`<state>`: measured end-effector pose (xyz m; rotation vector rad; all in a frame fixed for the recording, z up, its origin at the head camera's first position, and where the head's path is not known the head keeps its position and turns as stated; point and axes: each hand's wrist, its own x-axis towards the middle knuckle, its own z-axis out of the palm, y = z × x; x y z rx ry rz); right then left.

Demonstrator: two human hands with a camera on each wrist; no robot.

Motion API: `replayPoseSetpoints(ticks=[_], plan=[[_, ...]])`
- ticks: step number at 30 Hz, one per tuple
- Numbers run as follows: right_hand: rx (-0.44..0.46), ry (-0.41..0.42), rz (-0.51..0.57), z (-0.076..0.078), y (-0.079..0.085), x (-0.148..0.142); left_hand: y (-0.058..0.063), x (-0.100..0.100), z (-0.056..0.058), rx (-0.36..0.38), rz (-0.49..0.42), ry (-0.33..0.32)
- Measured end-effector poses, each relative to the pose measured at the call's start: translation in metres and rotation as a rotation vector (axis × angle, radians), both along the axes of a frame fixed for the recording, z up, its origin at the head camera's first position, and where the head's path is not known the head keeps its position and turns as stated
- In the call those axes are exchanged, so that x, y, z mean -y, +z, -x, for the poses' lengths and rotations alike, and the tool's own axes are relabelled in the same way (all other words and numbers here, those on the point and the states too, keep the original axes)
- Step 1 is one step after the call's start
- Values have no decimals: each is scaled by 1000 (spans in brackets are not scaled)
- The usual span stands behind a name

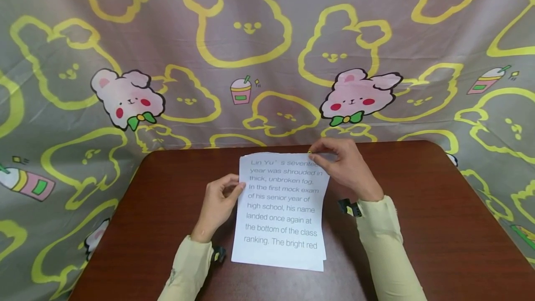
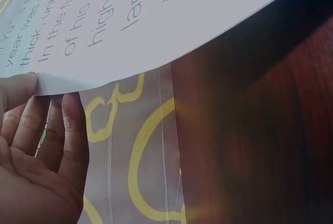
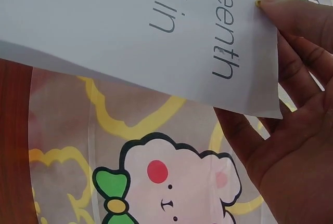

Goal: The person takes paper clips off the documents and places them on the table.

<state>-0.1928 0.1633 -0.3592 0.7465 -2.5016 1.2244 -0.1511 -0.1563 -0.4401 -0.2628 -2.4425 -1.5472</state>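
Observation:
Printed sheets of paper [image 1: 282,257], at least two by the offset lower corner, are held up over the table with large black text facing me. My left hand [image 1: 219,203] pinches their left edge; in the left wrist view the thumb [image 2: 18,91] lies on the front and the fingers behind. At the top edge, toward the right corner, my right hand [image 1: 344,164] pinches the sheets between thumb and fingers. A small yellow thing [image 3: 258,3] peeks out at the right thumb's tip, mostly hidden, so its kind is unclear.
The dark reddish-brown table [image 1: 138,240] has rounded far corners. Behind it hangs a grey curtain [image 1: 267,73] with cartoon bears and drink cups. A small black device [image 1: 349,207] sits at the right wrist, and another [image 1: 218,254] at the left.

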Motion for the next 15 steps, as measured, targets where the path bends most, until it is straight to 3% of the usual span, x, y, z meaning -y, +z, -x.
replayPoseSetpoints(ticks=[15], plan=[[58, 13, -7, 0, -2, -1, -1, 1, 0, 9, 12, 1]])
